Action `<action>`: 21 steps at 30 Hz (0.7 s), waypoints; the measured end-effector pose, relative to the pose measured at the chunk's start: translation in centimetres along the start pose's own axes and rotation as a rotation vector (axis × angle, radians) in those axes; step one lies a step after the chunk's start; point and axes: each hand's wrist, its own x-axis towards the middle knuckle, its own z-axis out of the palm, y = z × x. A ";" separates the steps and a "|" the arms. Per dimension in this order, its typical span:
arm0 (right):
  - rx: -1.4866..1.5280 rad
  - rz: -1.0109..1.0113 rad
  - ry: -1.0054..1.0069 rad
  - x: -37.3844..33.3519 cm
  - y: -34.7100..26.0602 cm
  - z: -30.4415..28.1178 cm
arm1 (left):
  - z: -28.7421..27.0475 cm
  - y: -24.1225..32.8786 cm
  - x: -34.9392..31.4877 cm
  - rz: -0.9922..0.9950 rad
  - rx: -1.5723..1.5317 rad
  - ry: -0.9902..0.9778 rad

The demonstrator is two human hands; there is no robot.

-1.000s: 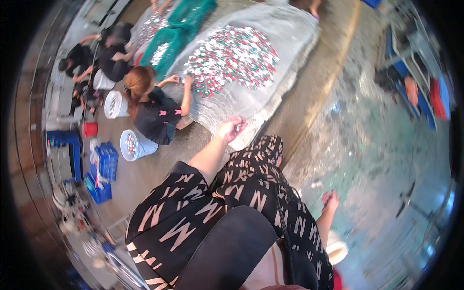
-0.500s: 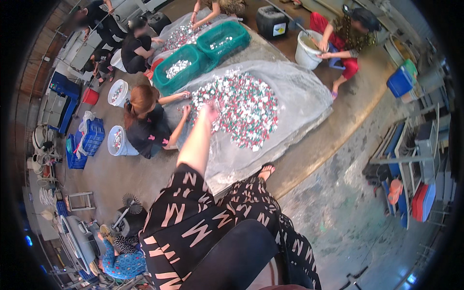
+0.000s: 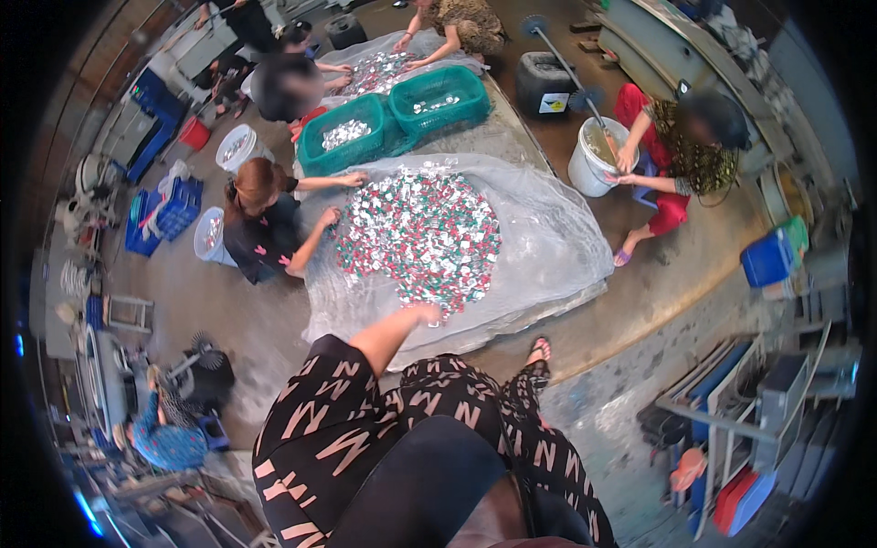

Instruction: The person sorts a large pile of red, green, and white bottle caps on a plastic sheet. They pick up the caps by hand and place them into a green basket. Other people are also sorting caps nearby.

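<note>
Pieces (image 3: pixel 420 228), small, red, green and white, heaped on a sheet (image 3: pixel 548 242), frame centre: probably light, stiff, slippery, best edge-pinched; left hand (image 3: pixel 422 315) at their lower edge, blurred, cannot tell opening or hold; right hand out of view.

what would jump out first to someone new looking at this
Probably the big pile of small red, green and white pieces, mid-picture on a pale sheet. Next, two bright green baskets just beyond it, and the wearer's left hand at the pile's near edge.
</note>
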 end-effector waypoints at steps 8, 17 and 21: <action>-0.146 -0.014 -0.205 10.3 -8.2 -14.3 | 12.7 8.9 -10.4 -0.174 -0.895 0.048; -0.754 -0.267 -0.760 16.0 -13.4 -10.2 | 17.2 16.7 -14.7 -0.119 -0.938 0.079; -0.941 -0.253 -0.864 16.1 -15.0 -9.0 | 13.1 19.6 -13.4 -0.012 -1.007 0.152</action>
